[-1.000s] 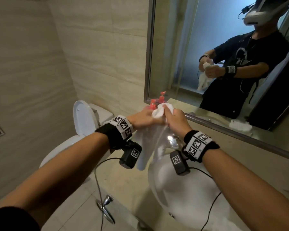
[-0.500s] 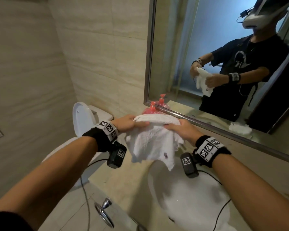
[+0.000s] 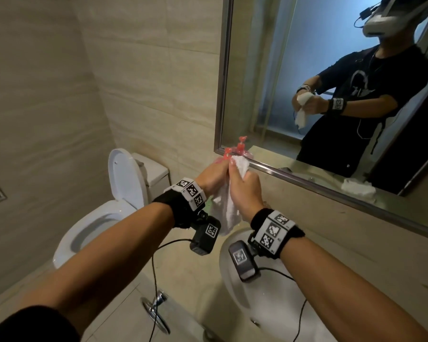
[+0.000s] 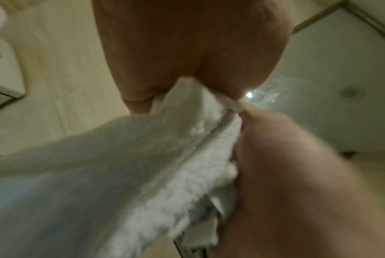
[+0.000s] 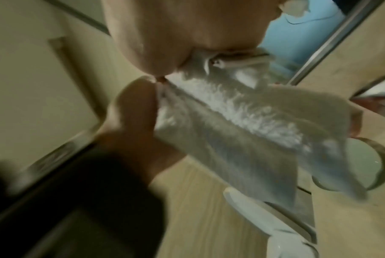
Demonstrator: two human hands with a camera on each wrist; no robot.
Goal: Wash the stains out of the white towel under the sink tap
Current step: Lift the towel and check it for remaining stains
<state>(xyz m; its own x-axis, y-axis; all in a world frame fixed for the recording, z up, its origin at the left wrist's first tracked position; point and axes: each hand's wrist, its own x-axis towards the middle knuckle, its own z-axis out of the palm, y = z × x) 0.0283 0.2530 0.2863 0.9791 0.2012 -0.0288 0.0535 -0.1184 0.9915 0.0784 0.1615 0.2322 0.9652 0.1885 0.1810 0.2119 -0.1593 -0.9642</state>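
Observation:
I hold the white towel (image 3: 229, 206) bunched between both hands, raised above the far rim of the white sink basin (image 3: 235, 280). My left hand (image 3: 214, 177) grips its upper part from the left, and my right hand (image 3: 245, 191) grips it from the right, knuckles close together. A wad of cloth pokes out above the fists and the rest hangs down toward the basin. In the left wrist view the towel (image 4: 143, 165) runs down from my left hand (image 4: 187, 78). The right wrist view shows the towel (image 5: 242, 125) under my right hand (image 5: 178, 57). The tap is hidden behind my hands.
A pink pump bottle (image 3: 226, 154) stands behind my hands against the mirror (image 3: 331, 70). A second white cloth shows in the mirror reflection (image 3: 357, 190) on the counter to the right. A toilet (image 3: 104, 218) with raised lid stands left of the beige counter (image 3: 183, 280).
Half a second ago the towel was spread wide between my hands. Now my hands have come together again and the towel is bunched between them.

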